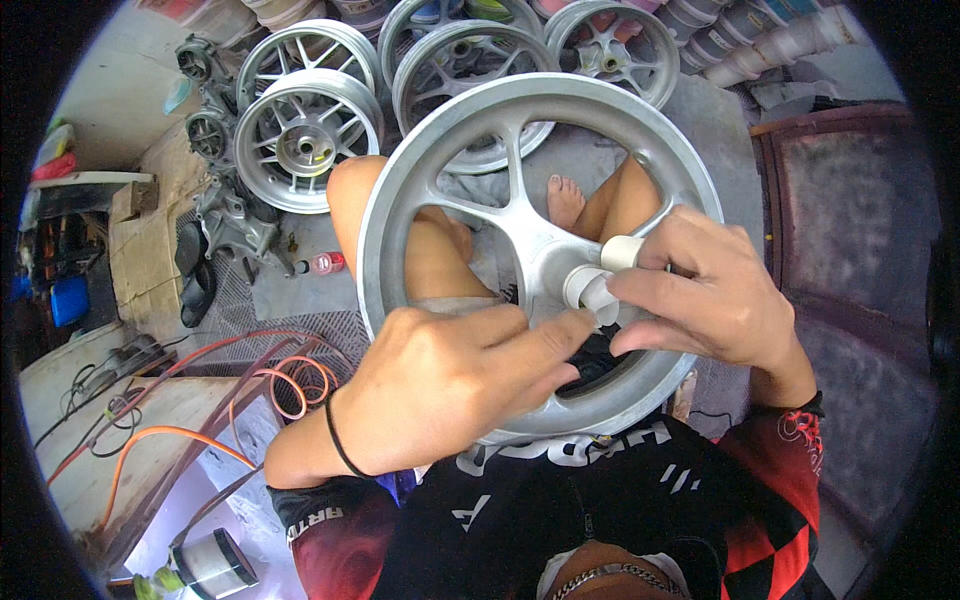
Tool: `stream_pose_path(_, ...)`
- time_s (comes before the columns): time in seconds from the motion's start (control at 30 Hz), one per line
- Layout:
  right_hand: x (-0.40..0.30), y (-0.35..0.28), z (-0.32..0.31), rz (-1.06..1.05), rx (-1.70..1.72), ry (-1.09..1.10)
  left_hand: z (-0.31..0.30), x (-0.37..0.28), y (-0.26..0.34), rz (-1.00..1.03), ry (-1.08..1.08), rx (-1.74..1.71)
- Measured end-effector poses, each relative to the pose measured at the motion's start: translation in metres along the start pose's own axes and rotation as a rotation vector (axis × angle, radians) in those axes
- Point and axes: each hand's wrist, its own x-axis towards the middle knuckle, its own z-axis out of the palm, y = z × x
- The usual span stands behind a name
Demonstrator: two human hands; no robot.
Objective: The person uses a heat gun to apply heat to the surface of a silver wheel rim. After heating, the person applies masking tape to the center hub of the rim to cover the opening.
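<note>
A silver alloy wheel rim (540, 259) with wide spokes lies tilted across my lap. Pale masking tape (586, 289) is wrapped around the end of its protruding hub, with a loose flap standing out. In my right hand (705, 289) is a roll of masking tape (621, 253), held beside the hub with the fingers over it. My left hand (472, 367) reaches over the rim's near left side. Its index fingertip is at the tape flap, seemingly touching it, and the hand holds nothing visible.
Several more alloy wheels (307, 142) stand ahead on the floor. Metal engine castings (236, 217), a small bottle of red liquid (326, 262) and dark slippers (195, 274) lie to the left. An orange air hose (176, 431) coils nearby. Plastic tubs (712, 34) line the back; a dark panel (847, 202) stands right.
</note>
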Motion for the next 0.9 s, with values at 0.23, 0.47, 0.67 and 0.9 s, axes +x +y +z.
stream_pose_path(0.23, -0.001, 0.004, 0.000, -0.130, 0.019, -0.071, 0.012, 0.004, 0.004, 0.101, -0.086, 0.278)
stream_pose_path(0.47, -0.001, 0.005, -0.007, -0.158, -0.051, -0.150, 0.008, 0.012, 0.011, 0.113, -0.104, 0.305)
stream_pose_path(0.67, 0.017, 0.003, -0.011, -0.248, -0.143, -0.182, -0.013, 0.007, 0.022, 0.056, -0.067, 0.225)
stream_pose_path(0.9, 0.042, 0.018, -0.013, -0.350, -0.402, -0.618, 0.002, -0.014, -0.007, -0.078, 0.150, 0.125)
